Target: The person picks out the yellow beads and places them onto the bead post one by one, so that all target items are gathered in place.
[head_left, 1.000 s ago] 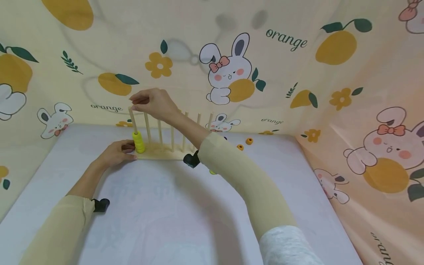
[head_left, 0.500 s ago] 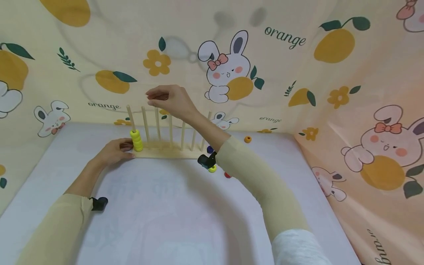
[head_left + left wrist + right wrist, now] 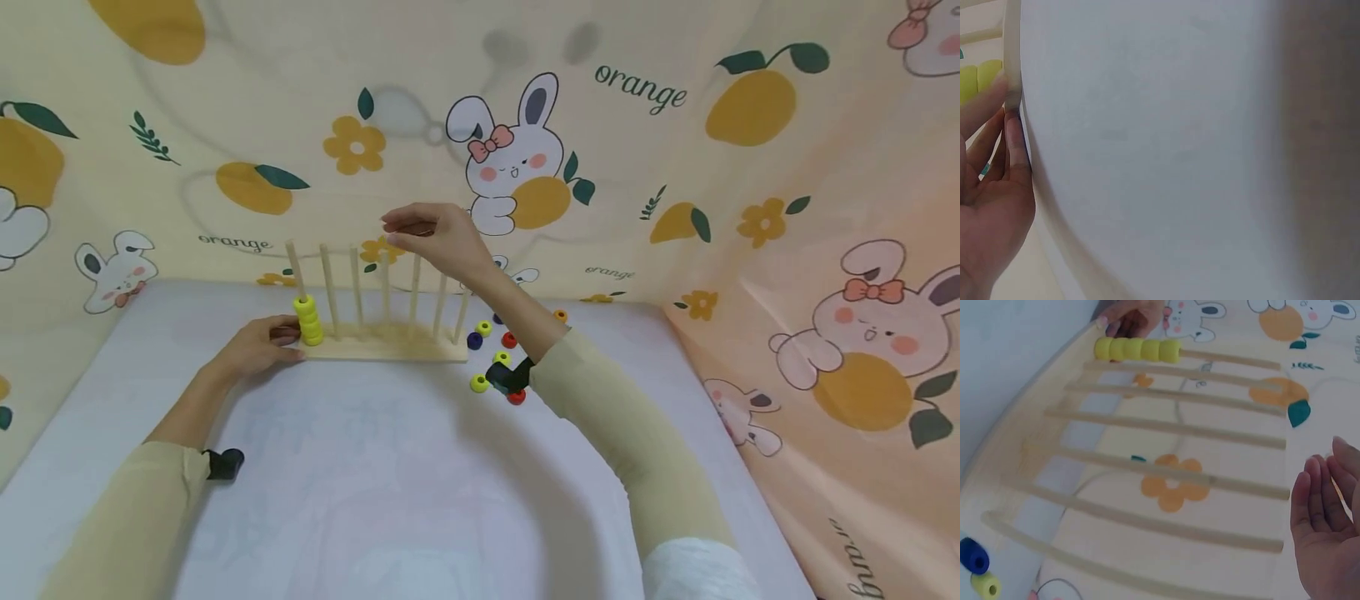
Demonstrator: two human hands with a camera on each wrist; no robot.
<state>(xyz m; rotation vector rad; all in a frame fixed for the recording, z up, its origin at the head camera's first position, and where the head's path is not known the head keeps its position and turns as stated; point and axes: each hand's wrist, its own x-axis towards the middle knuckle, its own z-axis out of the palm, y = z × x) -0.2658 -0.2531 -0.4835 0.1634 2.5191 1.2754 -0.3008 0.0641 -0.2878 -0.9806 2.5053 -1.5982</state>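
Peg rack (image 3: 386, 347): on table (image 3: 360, 500), before cloth backdrop (image 3: 285, 83) | bead stack (image 3: 308, 321): on leftmost peg (image 3: 296, 271) | left hand (image 3: 262, 343): around rack's left end, beside bead stack | right hand (image 3: 446, 237): above rack, right of leftmost peg | loose beads (image 3: 502, 358): on table, right of rack

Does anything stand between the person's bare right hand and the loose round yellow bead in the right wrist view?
Probably yes, on a straight path. There, the tall pale wooden peg nearest the bead crosses the line from the right hand to the yellow bead. Nothing visible covers the bead itself.
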